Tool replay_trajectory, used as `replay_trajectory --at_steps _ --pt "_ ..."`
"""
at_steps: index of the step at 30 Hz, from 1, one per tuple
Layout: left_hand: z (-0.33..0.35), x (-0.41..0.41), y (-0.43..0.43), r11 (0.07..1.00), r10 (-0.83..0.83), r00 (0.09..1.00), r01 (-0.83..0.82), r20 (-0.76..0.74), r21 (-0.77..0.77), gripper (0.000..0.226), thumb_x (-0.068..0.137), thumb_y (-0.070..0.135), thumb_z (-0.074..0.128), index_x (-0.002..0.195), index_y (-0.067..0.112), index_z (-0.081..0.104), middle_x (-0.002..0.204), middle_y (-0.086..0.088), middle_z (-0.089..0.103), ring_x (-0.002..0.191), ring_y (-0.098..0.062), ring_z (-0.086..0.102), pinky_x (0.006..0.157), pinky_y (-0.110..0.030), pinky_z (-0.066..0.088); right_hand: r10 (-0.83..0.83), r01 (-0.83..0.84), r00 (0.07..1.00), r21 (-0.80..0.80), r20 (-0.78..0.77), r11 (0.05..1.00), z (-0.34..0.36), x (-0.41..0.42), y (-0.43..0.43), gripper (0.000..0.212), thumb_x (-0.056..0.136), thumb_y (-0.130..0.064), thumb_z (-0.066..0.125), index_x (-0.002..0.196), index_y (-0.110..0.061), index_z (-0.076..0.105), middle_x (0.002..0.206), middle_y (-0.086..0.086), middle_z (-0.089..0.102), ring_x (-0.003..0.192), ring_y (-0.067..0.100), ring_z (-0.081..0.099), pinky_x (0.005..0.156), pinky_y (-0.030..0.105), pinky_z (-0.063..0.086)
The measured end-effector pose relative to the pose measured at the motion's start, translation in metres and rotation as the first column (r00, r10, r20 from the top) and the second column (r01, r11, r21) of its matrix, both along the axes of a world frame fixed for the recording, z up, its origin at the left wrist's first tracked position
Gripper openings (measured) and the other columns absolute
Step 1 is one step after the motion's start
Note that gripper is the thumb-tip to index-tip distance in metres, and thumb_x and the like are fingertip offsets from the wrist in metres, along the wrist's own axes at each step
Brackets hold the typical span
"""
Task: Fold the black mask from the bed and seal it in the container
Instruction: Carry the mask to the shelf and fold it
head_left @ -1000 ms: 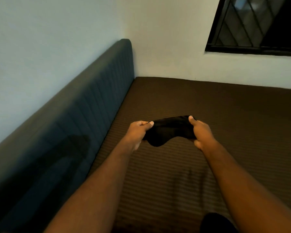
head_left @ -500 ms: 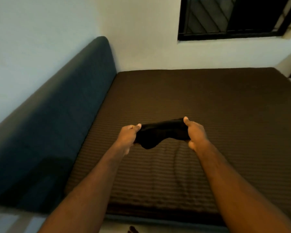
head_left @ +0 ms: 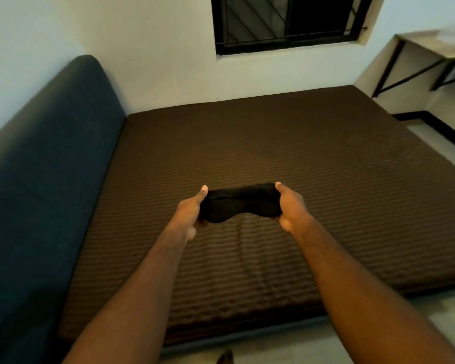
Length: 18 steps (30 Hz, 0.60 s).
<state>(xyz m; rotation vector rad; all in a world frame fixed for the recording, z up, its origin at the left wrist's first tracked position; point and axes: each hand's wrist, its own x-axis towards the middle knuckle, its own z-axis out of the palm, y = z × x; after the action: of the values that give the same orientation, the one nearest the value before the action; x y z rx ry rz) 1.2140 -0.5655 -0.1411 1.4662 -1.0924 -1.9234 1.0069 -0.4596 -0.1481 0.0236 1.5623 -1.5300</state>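
Note:
I hold the black mask (head_left: pixel 241 204) stretched sideways in the air above the brown striped bed (head_left: pixel 313 164). My left hand (head_left: pixel 191 211) grips its left end, thumb on top. My right hand (head_left: pixel 289 206) grips its right end the same way. The mask sags into two rounded lobes with a narrow middle. No container shows in the head view.
A dark blue padded headboard (head_left: pixel 45 185) runs along the bed's left side against the wall. A barred window (head_left: pixel 286 19) sits in the far wall. A pale table with black legs (head_left: pixel 431 48) stands at the right. Light floor (head_left: pixel 418 324) lies in front of the bed.
The view has pulled back and swung right, so more bed, floor and the table show. Both hands kept their grip, and the mask is now spread wider and flatter.

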Motion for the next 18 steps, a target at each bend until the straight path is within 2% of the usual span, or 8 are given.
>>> replay_trajectory --at_steps 3,5,7,10,12,15,16,18 --pt "-0.002 -0.016 -0.006 0.994 -0.108 0.994 0.108 -0.021 0.035 0.037 0.081 0.037 0.075 0.105 0.01 0.069 0.109 -0.01 0.072 0.098 -0.023 0.069 0.067 -0.034 0.058 -0.038 0.039 0.998 0.012 -0.057 0.999 0.001 -0.01 0.006 0.033 0.099 -0.035 0.055 0.121 -0.011 0.06 0.116 0.012 0.066 0.106 0.029 0.063 0.094 0.049 0.054" --pt "-0.002 -0.037 -0.01 0.987 -0.158 0.987 0.158 -0.02 0.012 0.036 0.083 0.035 0.073 0.107 0.008 0.068 0.112 -0.013 0.071 0.099 -0.025 0.069 0.067 -0.035 0.057 -0.066 0.071 0.991 0.035 -0.113 0.997 0.002 -0.022 0.018 0.038 0.1 -0.036 0.052 0.126 -0.01 0.059 0.12 0.013 0.064 0.11 0.029 0.062 0.099 0.051 0.051" --pt "-0.002 -0.066 -0.008 0.978 -0.207 0.978 0.207 -0.006 -0.023 0.041 0.086 0.035 0.07 0.114 0.007 0.064 0.117 -0.014 0.069 0.103 -0.026 0.067 0.076 -0.038 0.057 -0.106 0.118 0.981 0.064 -0.164 0.991 0.003 -0.038 0.036 0.041 0.1 -0.037 0.051 0.131 -0.01 0.057 0.124 0.013 0.062 0.114 0.029 0.059 0.101 0.05 0.049" --pt "0.003 -0.116 0.009 0.944 -0.312 0.949 0.316 0.05 -0.095 0.061 0.091 0.037 0.064 0.138 0.004 0.046 0.139 -0.011 0.054 0.123 -0.028 0.055 0.105 -0.043 0.044 -0.176 0.2 0.962 0.103 -0.208 0.974 0.005 -0.065 0.071 0.042 0.1 -0.039 0.05 0.131 -0.012 0.056 0.127 0.01 0.059 0.117 0.028 0.056 0.102 0.052 0.048" --pt "0.005 -0.149 0.025 0.906 -0.393 0.917 0.399 0.069 -0.142 0.062 0.093 0.038 0.06 0.142 0.003 0.04 0.135 -0.004 0.051 0.117 -0.023 0.056 0.101 -0.036 0.043 -0.213 0.247 0.947 0.122 -0.239 0.961 0.006 -0.084 0.096 0.041 0.099 -0.041 0.05 0.129 -0.014 0.057 0.125 0.008 0.059 0.116 0.027 0.056 0.1 0.052 0.049" --pt "0.008 -0.197 0.061 0.852 -0.49 0.869 0.494 0.066 -0.174 0.056 0.095 0.036 0.058 0.138 0.003 0.045 0.136 -0.009 0.054 0.098 -0.011 0.06 0.087 -0.028 0.045 -0.274 0.323 0.918 0.137 -0.287 0.937 0.008 -0.115 0.14 0.028 0.096 -0.043 0.055 0.106 -0.018 0.063 0.111 0.002 0.062 0.104 0.023 0.058 0.088 0.047 0.054" --pt "0.009 -0.214 0.075 0.833 -0.52 0.851 0.524 0.075 -0.177 0.057 0.095 0.035 0.058 0.139 0.002 0.044 0.139 -0.011 0.052 0.101 -0.013 0.06 0.086 -0.027 0.046 -0.299 0.348 0.909 0.135 -0.289 0.928 0.009 -0.126 0.157 0.022 0.094 -0.042 0.059 0.097 -0.02 0.062 0.104 0.0 0.062 0.097 0.02 0.059 0.078 0.043 0.055" --pt "0.012 -0.246 0.098 0.811 -0.557 0.828 0.559 0.064 -0.171 0.06 0.095 0.034 0.059 0.142 0.002 0.039 0.143 -0.011 0.049 0.108 -0.016 0.056 0.086 -0.029 0.048 -0.341 0.386 0.897 0.124 -0.282 0.914 0.009 -0.149 0.185 0.014 0.09 -0.033 0.065 0.094 -0.02 0.062 0.102 0.002 0.064 0.09 0.018 0.06 0.062 0.033 0.052"
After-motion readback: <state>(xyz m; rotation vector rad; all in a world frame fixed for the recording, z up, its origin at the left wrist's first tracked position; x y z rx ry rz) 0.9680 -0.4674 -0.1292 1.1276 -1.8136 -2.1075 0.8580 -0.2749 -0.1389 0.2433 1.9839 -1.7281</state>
